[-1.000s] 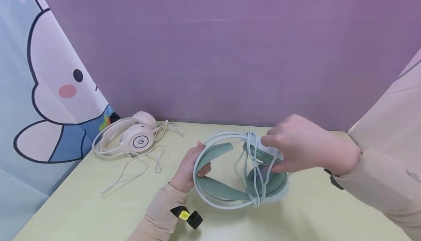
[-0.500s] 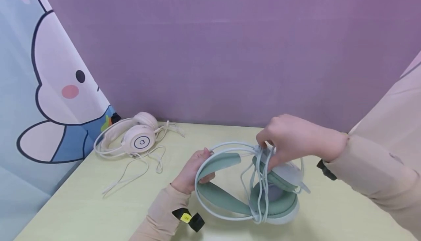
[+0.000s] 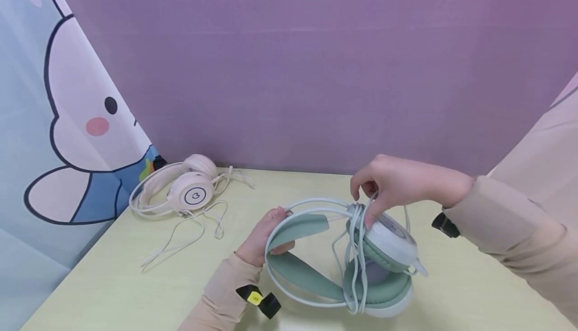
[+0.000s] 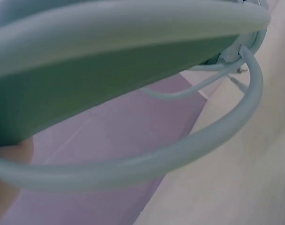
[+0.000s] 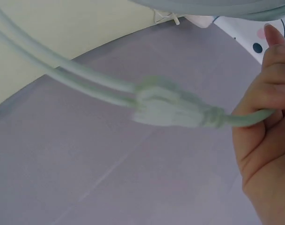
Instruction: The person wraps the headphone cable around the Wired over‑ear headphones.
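One set of headphones [image 3: 316,277], pale mint-white with sage-green padding, is held tilted: headband [image 3: 274,277] at left in the head view, ear cups [image 3: 394,239] at right. Its matching cable [image 3: 358,261] loops several times around the set beside the cups; a moulded junction [image 5: 168,108] joins two strands to one.

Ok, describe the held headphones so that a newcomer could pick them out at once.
Over the pale yellow table, before the purple backdrop, find the left hand and right hand. They hold the mint headphones by headband and cable. Green padding and the wound cable set these apart from the white headphones lying farther left, cord loose.
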### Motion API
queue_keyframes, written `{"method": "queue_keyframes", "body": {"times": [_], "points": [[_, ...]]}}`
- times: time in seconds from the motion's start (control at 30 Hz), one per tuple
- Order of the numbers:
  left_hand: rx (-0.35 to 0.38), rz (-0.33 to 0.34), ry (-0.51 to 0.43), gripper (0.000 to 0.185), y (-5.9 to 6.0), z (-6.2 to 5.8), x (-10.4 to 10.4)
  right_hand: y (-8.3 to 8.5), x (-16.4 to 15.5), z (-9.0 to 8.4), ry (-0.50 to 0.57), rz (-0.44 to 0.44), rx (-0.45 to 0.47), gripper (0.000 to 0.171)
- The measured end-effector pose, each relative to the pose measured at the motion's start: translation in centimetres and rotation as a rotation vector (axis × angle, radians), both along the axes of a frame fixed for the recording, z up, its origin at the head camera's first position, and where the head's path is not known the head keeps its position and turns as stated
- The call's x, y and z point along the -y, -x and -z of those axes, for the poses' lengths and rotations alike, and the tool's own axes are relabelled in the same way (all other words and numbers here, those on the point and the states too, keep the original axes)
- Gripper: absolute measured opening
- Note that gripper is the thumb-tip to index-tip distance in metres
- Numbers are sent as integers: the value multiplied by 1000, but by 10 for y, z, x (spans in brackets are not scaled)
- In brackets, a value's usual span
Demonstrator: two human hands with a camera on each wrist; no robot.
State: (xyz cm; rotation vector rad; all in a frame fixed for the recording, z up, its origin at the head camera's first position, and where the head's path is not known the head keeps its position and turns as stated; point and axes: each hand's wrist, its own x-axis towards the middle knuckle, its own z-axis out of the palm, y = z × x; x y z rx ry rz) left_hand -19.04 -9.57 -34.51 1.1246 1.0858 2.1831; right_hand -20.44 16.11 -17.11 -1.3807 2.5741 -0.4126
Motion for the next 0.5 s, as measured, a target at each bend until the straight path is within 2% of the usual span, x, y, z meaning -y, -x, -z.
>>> {"method": "queue_keyframes", "body": {"times": [0.3,0.5], "points": [[27,78,-96,37,1,-1,0,10,-20,22,214,-20,173,11],[65,81,-146,38,1,2,0,13,-25,41,307,30,254,5]]}}
